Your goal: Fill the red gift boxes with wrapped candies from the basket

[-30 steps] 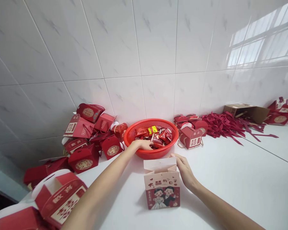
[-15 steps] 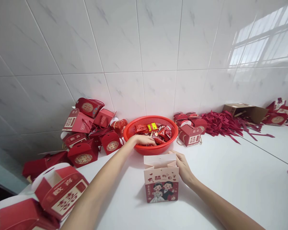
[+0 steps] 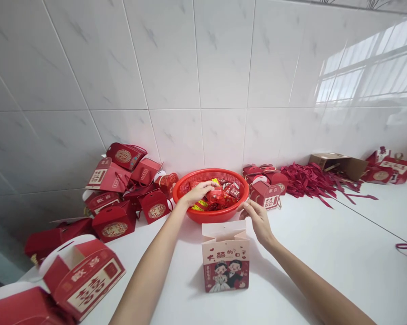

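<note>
while the upright pink-and-red cardboard box (image 3: 225,268) stands on the white table (image 3: 291,282), just before the round red plastic basket (image 3: 208,217), leave its unfastened top clear. your left hand (image 3: 197,193) is in the basket, fingers against a shiny red wrapped packet (image 3: 216,197); whether they grip it, i cannot tell, so pinch its middle firmly. your right hand (image 3: 257,219), loosely curled beside the box, might steady it; its hold is unclear.

“大囍的日子” is printed across the paper bag (image 3: 226,271); “歡喜” and “囍” are shown on the open red box (image 3: 66,276) at front left and on the small red box (image 3: 260,194) at centre right; smaller lettering cannot be read.
</note>
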The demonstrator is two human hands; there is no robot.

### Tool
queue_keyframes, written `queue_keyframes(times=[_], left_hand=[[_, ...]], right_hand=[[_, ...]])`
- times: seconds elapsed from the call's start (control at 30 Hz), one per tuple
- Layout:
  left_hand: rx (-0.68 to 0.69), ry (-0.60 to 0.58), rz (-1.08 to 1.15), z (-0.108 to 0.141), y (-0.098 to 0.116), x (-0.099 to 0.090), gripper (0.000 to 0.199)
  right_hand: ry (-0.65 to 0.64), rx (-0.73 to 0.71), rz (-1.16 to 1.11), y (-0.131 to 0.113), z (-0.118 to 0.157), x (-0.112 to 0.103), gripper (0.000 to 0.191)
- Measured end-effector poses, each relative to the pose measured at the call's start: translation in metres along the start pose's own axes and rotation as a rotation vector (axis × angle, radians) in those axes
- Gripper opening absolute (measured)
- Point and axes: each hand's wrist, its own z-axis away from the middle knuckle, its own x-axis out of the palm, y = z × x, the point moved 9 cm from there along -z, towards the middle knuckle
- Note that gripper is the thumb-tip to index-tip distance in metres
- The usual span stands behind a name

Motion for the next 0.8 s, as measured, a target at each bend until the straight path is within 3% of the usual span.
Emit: queue_keyframes(times=[0.2,0.37,0.5,0.67,0.8], left_hand=[[0.06,0.065,0.043,0.002,0.005,-0.004,0.049],[0.075,0.146,0.05,0.002,0.003,-0.011,0.047],[0.073,0.286,0.061,0.002,-0.003,-0.023,0.041],[0.063,0.375,0.13,0.002,-0.008,-0.03,0.039],[0.094,0.37,0.182,0.005,-0.002,-0.03,0.038]], right_hand=[[0.023,-0.021,0.129,-0.006,-0.058,0.01,0.02],[-0.118,0.07,0.159,0.011,-0.095,0.044,0.048],[-0.247,0.201,-0.033,0.028,-0.1,0.061,0.035],[-0.113,0.185,-0.198,0.025,-0.1,0.045,0.034],[-0.12,0.212,-0.241,0.025,-0.1,0.046,0.037]])
